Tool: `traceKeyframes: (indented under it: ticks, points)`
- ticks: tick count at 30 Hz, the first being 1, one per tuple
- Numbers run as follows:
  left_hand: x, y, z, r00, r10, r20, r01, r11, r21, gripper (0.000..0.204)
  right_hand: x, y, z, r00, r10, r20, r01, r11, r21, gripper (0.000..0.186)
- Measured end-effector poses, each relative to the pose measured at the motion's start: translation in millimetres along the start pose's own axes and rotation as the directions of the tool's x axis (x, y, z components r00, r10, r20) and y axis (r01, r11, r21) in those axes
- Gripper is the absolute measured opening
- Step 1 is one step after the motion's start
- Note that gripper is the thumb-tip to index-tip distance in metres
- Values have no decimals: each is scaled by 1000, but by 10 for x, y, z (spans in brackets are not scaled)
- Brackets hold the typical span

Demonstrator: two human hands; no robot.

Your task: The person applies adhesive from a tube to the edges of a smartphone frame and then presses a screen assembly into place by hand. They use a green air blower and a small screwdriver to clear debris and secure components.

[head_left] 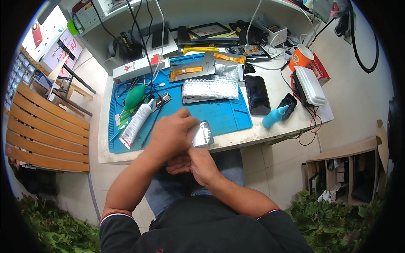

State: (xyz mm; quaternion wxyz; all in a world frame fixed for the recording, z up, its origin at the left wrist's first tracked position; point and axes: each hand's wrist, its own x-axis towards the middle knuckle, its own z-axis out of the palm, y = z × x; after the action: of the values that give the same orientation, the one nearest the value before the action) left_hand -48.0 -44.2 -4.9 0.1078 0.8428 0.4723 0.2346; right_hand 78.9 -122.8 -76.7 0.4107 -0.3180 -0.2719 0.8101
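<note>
My left hand (171,131) is at the front edge of the blue mat, its fingers bent together in a pinch; whatever is between them is hidden. Right beside those fingers lies a small dark-edged phone-like part (204,134) with a bright silvery face, partly covered by the hand. My right hand (198,164) is just below, off the table edge and over my lap. Its fingers stretch out to the left, palm upward, and its thumb reaches up near my left wrist. Left of my hands lie a white tube (137,123) and a green air blower (134,98).
A bubble-wrapped pack (210,87) and orange flex cables (185,73) rest on the blue mat (223,116). To the right are a black phone (257,95), a teal bottle (274,117), an orange cup (301,57) and a white case (310,85). Cables (147,55) hang over the table's back left.
</note>
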Motion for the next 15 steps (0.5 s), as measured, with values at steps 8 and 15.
traceKeyframes:
  ticks: [8,15]
  points:
    - [1,-55,-27,997,54,52,-51,998,-46,12,3,28,1,1000,-11,-10,11,1000,3,64]
    - [-15,30,8,1000,-10,16,9,999,34,11,6,19,27,999,-25,-23,24,999,-24,60]
